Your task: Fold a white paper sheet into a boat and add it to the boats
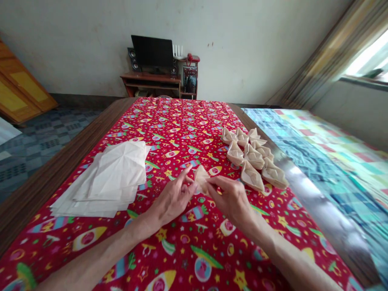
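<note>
A small piece of folded pale paper (201, 178) is held up between my two hands over the red patterned cloth. My right hand (232, 196) pinches its right side between thumb and fingers. At its left edge, my left hand (177, 194) grips with the thumb and a bent finger, while the index finger points up and away. Part of the paper is hidden behind the fingers. To the left lies a loose stack of creased paper sheets (119, 171). Several folded paper boats (254, 155) sit grouped on the right, beyond my right hand.
The cloth (182, 121) covers a long table with dark wooden edges (39, 178). Against the far wall, a desk (151, 81) carries a monitor (153, 51) and speakers. A bed with a checked cover (327, 149) adjoins the right side; an orange cabinet (22, 85) stands left.
</note>
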{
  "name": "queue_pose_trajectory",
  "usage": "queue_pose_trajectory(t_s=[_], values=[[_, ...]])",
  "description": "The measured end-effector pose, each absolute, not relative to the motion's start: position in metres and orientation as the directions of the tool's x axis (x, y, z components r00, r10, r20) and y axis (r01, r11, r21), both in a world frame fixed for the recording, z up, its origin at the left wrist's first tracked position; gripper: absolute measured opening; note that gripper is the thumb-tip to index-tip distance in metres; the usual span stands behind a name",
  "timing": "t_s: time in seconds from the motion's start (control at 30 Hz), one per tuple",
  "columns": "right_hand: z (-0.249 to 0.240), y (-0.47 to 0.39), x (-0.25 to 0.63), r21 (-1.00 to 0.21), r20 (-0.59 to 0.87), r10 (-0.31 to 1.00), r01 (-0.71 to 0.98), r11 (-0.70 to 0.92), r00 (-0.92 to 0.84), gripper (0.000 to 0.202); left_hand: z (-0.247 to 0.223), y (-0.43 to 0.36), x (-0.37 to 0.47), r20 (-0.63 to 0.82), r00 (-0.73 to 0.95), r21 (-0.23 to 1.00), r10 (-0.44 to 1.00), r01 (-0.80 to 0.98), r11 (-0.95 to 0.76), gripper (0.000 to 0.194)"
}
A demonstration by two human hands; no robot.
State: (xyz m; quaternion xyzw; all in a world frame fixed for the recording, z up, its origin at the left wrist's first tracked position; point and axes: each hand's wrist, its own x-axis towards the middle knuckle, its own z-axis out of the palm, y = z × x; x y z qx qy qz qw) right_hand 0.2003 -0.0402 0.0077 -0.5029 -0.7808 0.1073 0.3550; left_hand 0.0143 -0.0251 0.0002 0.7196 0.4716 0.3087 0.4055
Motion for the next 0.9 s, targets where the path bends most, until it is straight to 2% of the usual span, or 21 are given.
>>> queue_pose_trajectory(t_s=[0.1,0.2,0.3,0.4,0.73,0.9], values=[[0.03,-0.032,0.232,-0.482,0.496,0.868,0.832,0.275,0.001,0.019,-0.004,-0.026,0.013,0.077,0.397,0.899,0.915,0.369,-0.237,0.058],[0.047,-0.027,0.273,-0.436,0.463,0.868,0.899,0.049,0.177,0.022,-0.014,-0.023,0.012,0.123,0.405,0.861,0.906,0.41,-0.3,0.05],[0.055,-0.025,0.309,-0.363,0.346,0.912,0.928,-0.086,0.22,0.025,-0.023,-0.021,0.011,0.164,0.415,0.836,0.895,0.423,-0.35,0.04],[0.053,-0.023,0.329,-0.272,0.291,0.936,0.955,-0.117,0.198,0.026,-0.024,-0.021,0.011,0.201,0.416,0.818,0.887,0.427,-0.385,0.035],[0.048,-0.016,0.321,-0.198,0.233,0.962,0.975,-0.099,0.145,0.027,-0.017,-0.023,0.01,0.184,0.456,0.79,0.871,0.459,-0.407,0.032],[0.058,-0.014,0.316,-0.177,0.185,0.974,0.979,-0.098,0.131,0.026,-0.012,-0.019,0.023,0.304,0.497,0.726,0.813,0.432,-0.536,0.031]])
